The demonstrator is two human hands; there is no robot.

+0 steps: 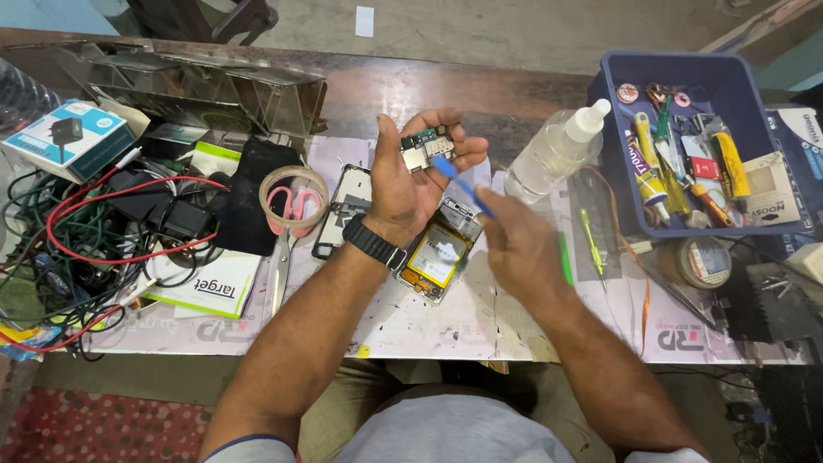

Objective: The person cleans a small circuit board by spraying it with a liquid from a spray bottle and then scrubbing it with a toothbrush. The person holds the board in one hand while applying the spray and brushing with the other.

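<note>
While the left hand (410, 180) holds a small circuit board (426, 147) in a closed grip above the tabletop (480, 321), the right hand (513, 244) pinches a blue brush (459, 182), its tip touching the board. Below them lies an opened phone (439, 251). Just beside stand a clear bottle (553, 153), a blue bin (720, 86), scissors (287, 231) and a tape roll (293, 199).

A blue-and-white box (67, 137) with a pictured charger sits far left, on cables. A white booklet (206, 287) (green edge) lies below it. In the blue bin (746, 73) lean a beige card (771, 195) and labelled tubes (645, 163). A white-and-blue box (806, 141) stands at the right edge.
</note>
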